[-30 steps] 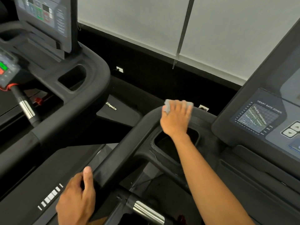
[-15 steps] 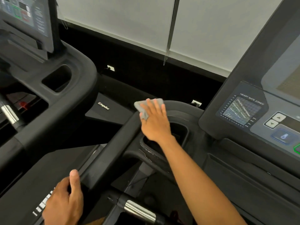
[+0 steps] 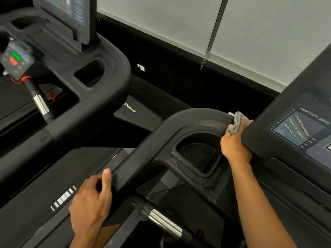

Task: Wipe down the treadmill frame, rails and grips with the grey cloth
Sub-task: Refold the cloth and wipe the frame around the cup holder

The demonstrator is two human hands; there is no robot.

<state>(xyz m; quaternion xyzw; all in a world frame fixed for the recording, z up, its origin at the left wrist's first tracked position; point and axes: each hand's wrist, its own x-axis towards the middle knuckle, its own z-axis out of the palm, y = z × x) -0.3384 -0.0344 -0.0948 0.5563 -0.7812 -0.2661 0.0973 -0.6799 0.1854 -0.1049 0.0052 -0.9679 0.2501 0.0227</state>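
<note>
My right hand point(image 3: 233, 146) holds the bunched grey cloth point(image 3: 236, 122) against the far right end of the treadmill's curved black front rail point(image 3: 193, 116), right beside the console's edge. My fingertips are partly hidden behind that edge. My left hand point(image 3: 90, 201) grips the black side rail point(image 3: 129, 171) lower down, thumb lying on top. Between the two hands is the moulded cup holder recess point(image 3: 196, 155). A chrome pulse grip point(image 3: 164, 223) sticks out below the rail.
The console point(image 3: 300, 129) with a heart rate chart rises at the right. A second treadmill point(image 3: 100, 76) stands at the left with its own console, cup holder and chrome grip. A narrow dark gap separates the machines. A white wall with black skirting lies ahead.
My right hand has slid the cloth rightward along the front rail, from its left corner to the end by the console. My left hand keeps its grip on the side rail.
</note>
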